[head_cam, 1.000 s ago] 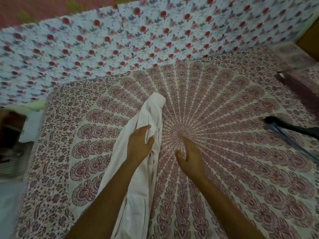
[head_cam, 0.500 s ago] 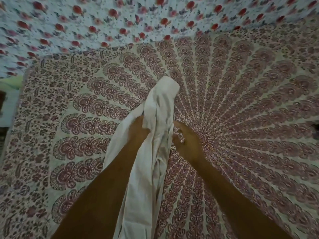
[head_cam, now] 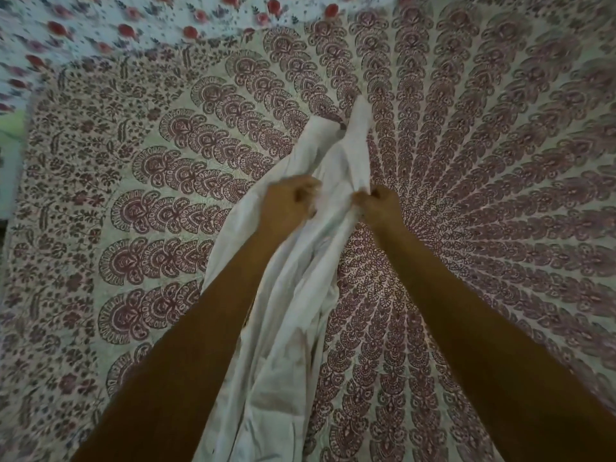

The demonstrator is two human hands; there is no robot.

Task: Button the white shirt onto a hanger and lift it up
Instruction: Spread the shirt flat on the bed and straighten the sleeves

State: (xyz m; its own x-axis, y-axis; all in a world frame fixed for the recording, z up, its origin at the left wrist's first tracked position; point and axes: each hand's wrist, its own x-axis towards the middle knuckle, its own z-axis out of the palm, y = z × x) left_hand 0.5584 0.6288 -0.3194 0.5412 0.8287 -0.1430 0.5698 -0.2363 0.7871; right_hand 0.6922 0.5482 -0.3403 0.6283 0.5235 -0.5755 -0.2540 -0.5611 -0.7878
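White shirt [head_cam: 290,311], bunched in a long strip, lies on the bed from the near edge toward the middle. A second ago the left hand [head_cam: 288,205] lay flat on it and the right hand [head_cam: 380,206] rested on the cover. Now both have their fingers curled tight into the fabric, side by side, parting two folds. Probable meaning: the garment is being opened out. No hanger is in view, and buttoning has not begun. A maroon mandala-print bedspread [head_cam: 466,195] lies beneath, with a red-flowered cloth [head_cam: 100,35] behind.

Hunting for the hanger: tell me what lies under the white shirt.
The bedspread shows around the shirt, gripped by the left hand and right hand. Anything beneath its folds is hidden.
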